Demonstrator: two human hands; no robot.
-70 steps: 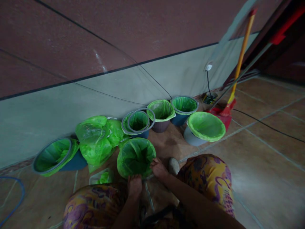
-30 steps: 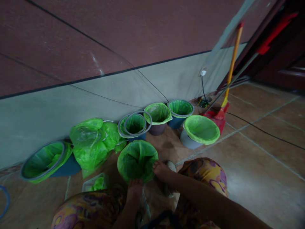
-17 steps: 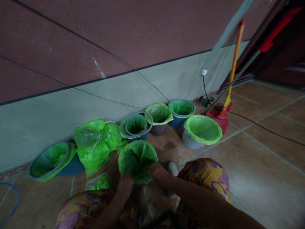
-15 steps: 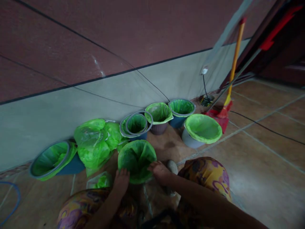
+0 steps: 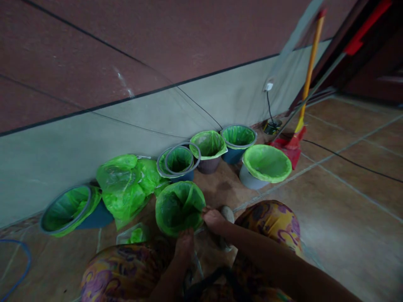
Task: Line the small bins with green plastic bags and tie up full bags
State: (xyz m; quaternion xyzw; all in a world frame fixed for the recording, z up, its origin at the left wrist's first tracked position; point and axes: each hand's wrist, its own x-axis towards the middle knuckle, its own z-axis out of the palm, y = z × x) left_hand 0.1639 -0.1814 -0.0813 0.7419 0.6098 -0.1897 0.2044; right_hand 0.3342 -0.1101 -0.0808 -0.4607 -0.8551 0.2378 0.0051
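A small bin lined with a bright green plastic bag (image 5: 180, 205) stands on the floor between my knees, its opening facing me and the bag folded over its rim. My left hand (image 5: 185, 241) is at the near edge, fingers hooked over the rim and the bag's fold. At the right side of the rim, my right hand (image 5: 214, 220) has its fingers closed on the bag's edge. Both sets of fingertips are dim and slightly blurred. A clear container with green plastic in it (image 5: 134, 234) lies left of the bin, near my left knee.
Along the wall stand lined bins: a tilted blue one (image 5: 90, 212), one with loose grey rings (image 5: 178, 161), a brown one (image 5: 208, 161), a blue one (image 5: 234, 155) and a grey one (image 5: 252, 178). Green bags (image 5: 126, 184) are piled up. A broom and red dustpan (image 5: 294, 147) lean right.
My left hand has slid from the bin's left side to its near edge. My right hand has shifted slightly along the right rim. The view has tilted a little.
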